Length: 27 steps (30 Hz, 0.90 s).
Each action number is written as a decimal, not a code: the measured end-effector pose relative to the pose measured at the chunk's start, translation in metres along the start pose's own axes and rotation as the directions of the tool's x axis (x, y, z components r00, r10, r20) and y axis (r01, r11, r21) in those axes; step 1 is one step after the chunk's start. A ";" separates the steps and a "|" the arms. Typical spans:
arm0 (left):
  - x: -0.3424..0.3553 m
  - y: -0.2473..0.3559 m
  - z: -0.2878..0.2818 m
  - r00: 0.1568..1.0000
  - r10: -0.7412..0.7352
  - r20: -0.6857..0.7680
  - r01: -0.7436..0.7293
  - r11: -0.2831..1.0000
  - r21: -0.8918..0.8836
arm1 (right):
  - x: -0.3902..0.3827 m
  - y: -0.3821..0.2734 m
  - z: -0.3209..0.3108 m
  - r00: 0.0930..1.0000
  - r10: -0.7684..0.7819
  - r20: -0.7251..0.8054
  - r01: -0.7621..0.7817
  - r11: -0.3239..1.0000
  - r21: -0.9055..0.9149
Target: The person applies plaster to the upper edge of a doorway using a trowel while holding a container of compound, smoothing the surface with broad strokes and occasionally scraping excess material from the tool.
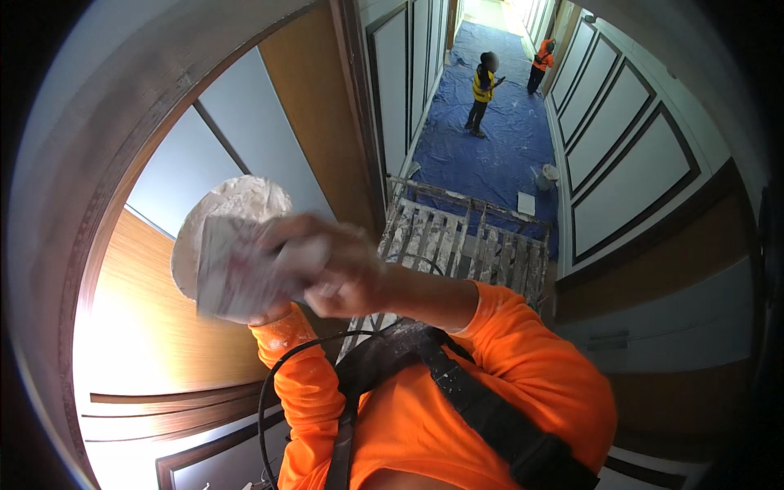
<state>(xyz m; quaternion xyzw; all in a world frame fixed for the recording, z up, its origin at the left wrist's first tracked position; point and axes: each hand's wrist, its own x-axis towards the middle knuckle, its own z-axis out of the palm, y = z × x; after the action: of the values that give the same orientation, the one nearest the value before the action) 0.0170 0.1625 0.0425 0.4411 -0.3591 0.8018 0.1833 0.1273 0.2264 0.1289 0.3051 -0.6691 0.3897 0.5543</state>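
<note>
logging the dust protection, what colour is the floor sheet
The floor sheet is blue, best seen in the head view.

In the corridor [494, 13] I see a creased blue sheet [518, 135] running off toward a bright far end. A person in a yellow vest [483, 91] stands on it, a dark object [500, 82] in front of them; farther on I make out a person in orange [541, 64] beside the right wall [712, 135]. Nearer me, a bucket [547, 177] sits by that wall, with a white rectangle [526, 202] near it. A slatted platform [418, 233], splotched pale, stands closer still. Dark-framed panels [633, 175] line both sides.
</note>
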 end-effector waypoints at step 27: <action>0.019 0.027 0.032 0.784 0.260 -0.564 0.182 0.772 0.609 | 0.070 0.197 -0.061 0.546 0.518 -0.658 -0.195 0.843 0.501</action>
<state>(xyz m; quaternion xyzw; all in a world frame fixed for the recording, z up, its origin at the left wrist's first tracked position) 0.0082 0.1200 0.0584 0.1800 0.0036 0.9771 0.1133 -0.0214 0.3805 0.1661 0.0605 -0.3271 0.7066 0.6246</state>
